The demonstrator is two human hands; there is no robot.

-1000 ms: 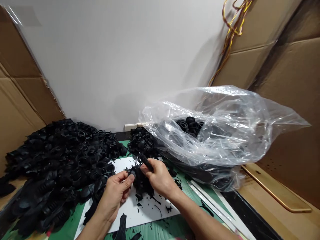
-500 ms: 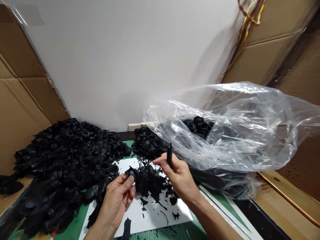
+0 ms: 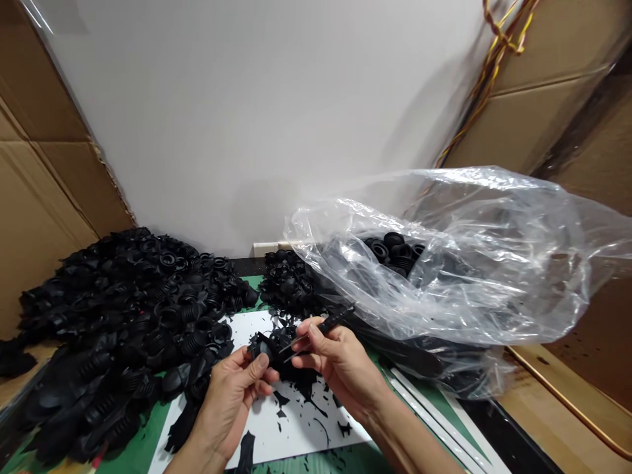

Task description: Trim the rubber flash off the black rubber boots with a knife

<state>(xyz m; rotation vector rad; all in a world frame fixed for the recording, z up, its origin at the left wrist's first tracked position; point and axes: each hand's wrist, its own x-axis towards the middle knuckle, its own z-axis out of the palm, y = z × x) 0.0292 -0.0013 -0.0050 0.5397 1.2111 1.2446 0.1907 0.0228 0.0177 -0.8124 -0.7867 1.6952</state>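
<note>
Over the white sheet, my left hand pinches a black rubber part between thumb and fingers. The part has a rounded, cup-like side and ragged flash around it. My right hand is closed around a slim black-handled tool, with thin metal prongs like tweezers pointing left at the part. Whether the prongs touch the rubber I cannot tell. Below and behind the hands lies a heap of torn black scraps on the sheet.
At left rises a large pile of black ribbed rubber parts. A smaller black pile sits behind the sheet. To the right, a clear plastic bag holds black rubber rings. Cardboard flanks the green work surface.
My right hand has moved left and tipped the tool from upright to slanting, bringing its metal prongs beside the part. My left hand keeps its hold on the part.
</note>
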